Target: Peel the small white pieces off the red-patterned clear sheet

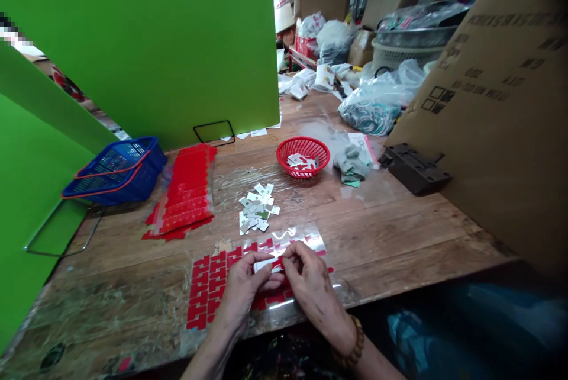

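My left hand and my right hand meet over a clear sheet of red sticker pieces at the near edge of the wooden table. Together they pinch a small white piece with a bit of red at its right end. Just beyond the hands lies a pile of small grey and white flat pieces. A red round basket farther back holds a few more such pieces.
A stack of red sticker sheets lies at left beside a blue basket. Green boards stand behind. A black metal part, a large cardboard box, plastic bags and a grey-green cloth fill the right.
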{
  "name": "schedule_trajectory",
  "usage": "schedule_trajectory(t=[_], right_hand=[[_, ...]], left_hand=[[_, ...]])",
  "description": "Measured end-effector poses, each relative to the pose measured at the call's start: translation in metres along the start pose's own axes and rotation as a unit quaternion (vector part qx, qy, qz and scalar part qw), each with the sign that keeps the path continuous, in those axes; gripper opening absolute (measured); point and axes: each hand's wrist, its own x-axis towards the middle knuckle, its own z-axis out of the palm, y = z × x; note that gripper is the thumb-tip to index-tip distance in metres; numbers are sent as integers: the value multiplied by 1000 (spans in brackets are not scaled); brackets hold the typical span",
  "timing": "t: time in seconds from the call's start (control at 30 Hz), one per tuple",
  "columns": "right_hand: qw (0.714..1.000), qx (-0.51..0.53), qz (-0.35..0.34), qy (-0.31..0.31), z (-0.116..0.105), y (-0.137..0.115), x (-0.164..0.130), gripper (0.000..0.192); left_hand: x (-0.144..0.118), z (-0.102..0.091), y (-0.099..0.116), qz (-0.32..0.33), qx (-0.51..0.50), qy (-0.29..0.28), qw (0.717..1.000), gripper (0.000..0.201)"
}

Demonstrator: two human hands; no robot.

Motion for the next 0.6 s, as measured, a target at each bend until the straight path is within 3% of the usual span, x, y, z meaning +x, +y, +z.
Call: schedule_trajectory(t=[0.6], right_hand=[[991, -120, -50, 18, -1, -6, -4, 13]], left_hand=[[2, -1, -4, 24, 25, 3, 999, 36]])
